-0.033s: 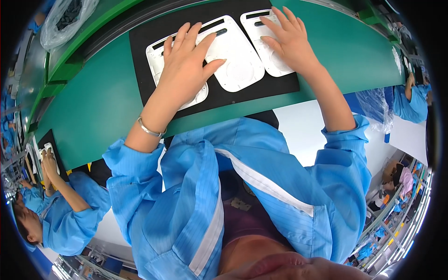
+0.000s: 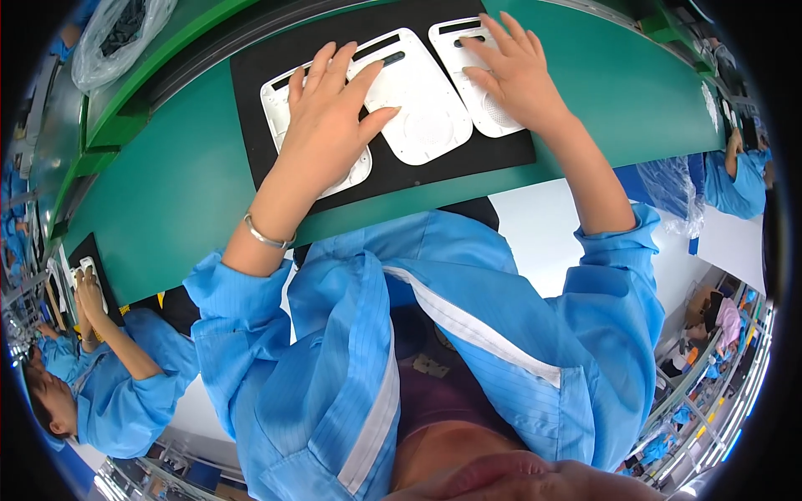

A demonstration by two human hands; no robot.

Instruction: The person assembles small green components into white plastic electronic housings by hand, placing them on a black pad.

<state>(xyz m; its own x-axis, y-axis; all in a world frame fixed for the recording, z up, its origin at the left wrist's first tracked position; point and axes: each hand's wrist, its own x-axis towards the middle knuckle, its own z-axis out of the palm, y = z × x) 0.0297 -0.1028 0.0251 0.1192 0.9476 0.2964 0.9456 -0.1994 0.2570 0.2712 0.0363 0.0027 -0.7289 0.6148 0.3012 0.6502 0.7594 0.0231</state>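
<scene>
Three white plastic covers with rounded corners lie side by side on a black mat (image 2: 464, 160). Each has a dark slot along its far edge. My left hand (image 2: 322, 129) rests over the left cover (image 2: 360, 173) with fingers spread, hiding most of it. Its thumb and forefinger reach across the near side of the middle cover (image 2: 422, 92), which shows a round perforated patch and a small dark strip. Over the right cover (image 2: 498, 123), my right hand (image 2: 522, 83) is stretched out, its fingers apart near the dark strip. Nothing shows gripped in either hand.
The mat lies on a green table (image 2: 184, 159). A green shelf frame (image 2: 125, 125) runs along the far left, with a clear plastic bag (image 2: 125, 42) on it. A co-worker (image 2: 125, 376) in blue sits to the left, hands on a white part. Clear plastic wrap (image 2: 672, 196) hangs at right.
Both hands have shifted very slightly over the covers, the left a touch leftward. The covers stay in place.
</scene>
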